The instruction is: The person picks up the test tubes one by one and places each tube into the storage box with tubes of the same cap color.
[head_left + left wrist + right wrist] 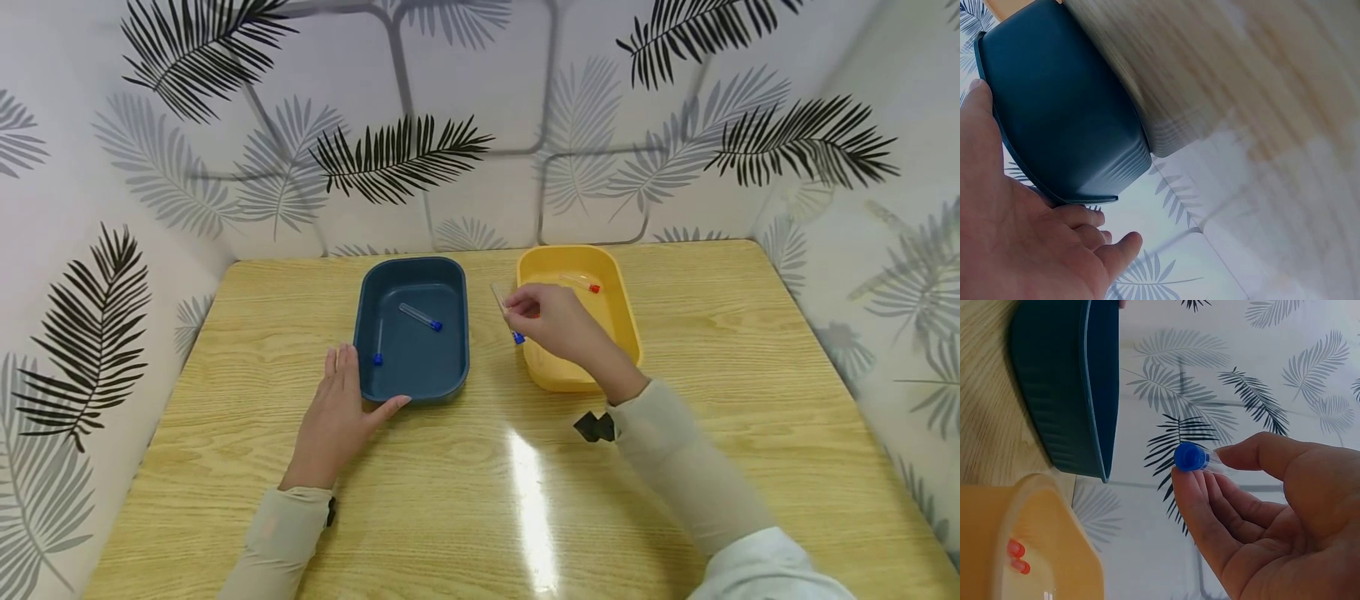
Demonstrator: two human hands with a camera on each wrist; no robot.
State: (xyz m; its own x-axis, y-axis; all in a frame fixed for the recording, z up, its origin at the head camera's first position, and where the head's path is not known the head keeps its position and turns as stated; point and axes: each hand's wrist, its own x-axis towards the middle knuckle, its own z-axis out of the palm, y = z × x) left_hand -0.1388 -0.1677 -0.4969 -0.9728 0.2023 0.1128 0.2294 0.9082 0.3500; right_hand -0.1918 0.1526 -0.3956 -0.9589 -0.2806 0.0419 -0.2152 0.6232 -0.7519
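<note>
My right hand [553, 323] pinches a clear test tube with a blue cap [1190, 457] between thumb and fingertips. It is over the left rim of the yellow tray [628, 321], the tube tilted and its cap toward me. Inside that tray are red-capped tubes; one red cap [594, 288] shows at the back. My left hand [333, 417] rests against the dark blue tray [459, 333], fingers along its left side and thumb over the near rim. Two blue-capped tubes lie in the dark blue tray, one test tube [420, 317] near the middle and another tube [378, 346] at the left.
Both trays stand on a wooden table [435, 492], a gap between them. Behind the table hangs a white backdrop [480, 200] with leaf prints. A small black piece [595, 427] shows by the right cuff.
</note>
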